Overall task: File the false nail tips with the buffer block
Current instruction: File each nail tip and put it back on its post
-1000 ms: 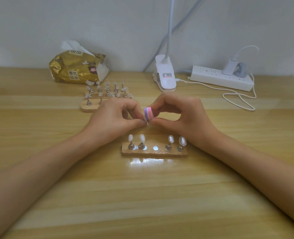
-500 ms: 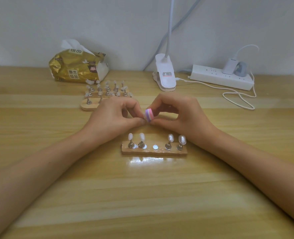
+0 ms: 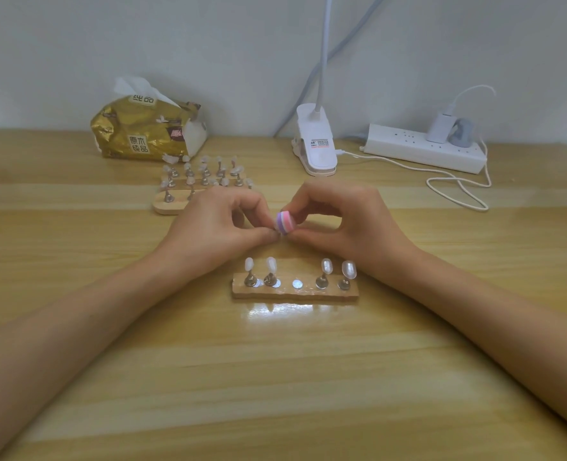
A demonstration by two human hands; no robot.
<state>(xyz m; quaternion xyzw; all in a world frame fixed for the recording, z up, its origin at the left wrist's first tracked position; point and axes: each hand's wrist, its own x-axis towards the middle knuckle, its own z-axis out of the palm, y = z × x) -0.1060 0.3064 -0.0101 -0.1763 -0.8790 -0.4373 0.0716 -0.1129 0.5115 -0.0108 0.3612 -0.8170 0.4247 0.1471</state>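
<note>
Wooden table (image 3: 275,377), frame centre: right hand (image 3: 348,224) pinches the buffer block (image 3: 283,222), judged light and spongy, by its sides; left hand (image 3: 215,227) pinches a hidden item, probably a brittle nail tip.

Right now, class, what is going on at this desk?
A person's right hand holds the pink-and-purple buffer block above the desk. The left hand pinches something tiny against it, hidden by the fingers, probably a nail tip. In front, a wooden holder carries four nail tips on stands; its middle spot is bare.
</note>
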